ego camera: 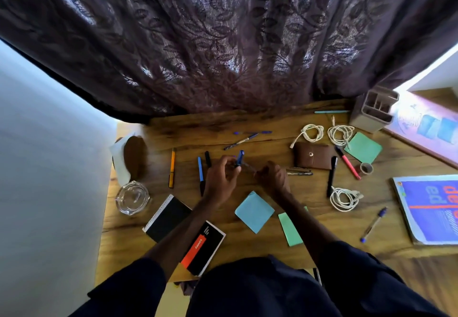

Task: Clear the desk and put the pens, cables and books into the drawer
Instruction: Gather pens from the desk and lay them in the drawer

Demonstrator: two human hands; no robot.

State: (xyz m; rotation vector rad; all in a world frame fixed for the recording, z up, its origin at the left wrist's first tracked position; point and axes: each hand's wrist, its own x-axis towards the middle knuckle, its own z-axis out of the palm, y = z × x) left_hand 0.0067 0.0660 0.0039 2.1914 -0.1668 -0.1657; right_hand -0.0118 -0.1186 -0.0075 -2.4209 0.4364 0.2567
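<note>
My left hand (221, 180) pinches a blue pen cap (240, 158) above the middle of the wooden desk (247, 242). My right hand (273, 176) grips the clear pen barrel (249, 167) that points toward the cap. Loose pens lie around: a yellow one (172, 168), a blue one (200, 173), a black one (331, 176), a red one (348, 163). Three coiled white cables (311, 133) (340, 134) (344, 199) lie to the right. A black spiral notebook (166, 217), a black-and-red booklet (203, 249) and a blue book (431, 207) rest on the desk.
A glass ashtray (132, 197) and a tissue holder (128, 158) stand at the left edge. A brown pouch (312, 158), sticky notes (254, 211) (363, 147), a tape roll (366, 168) and a grey pen organiser (375, 108) occupy the right side. A dark curtain (223, 44) hangs behind.
</note>
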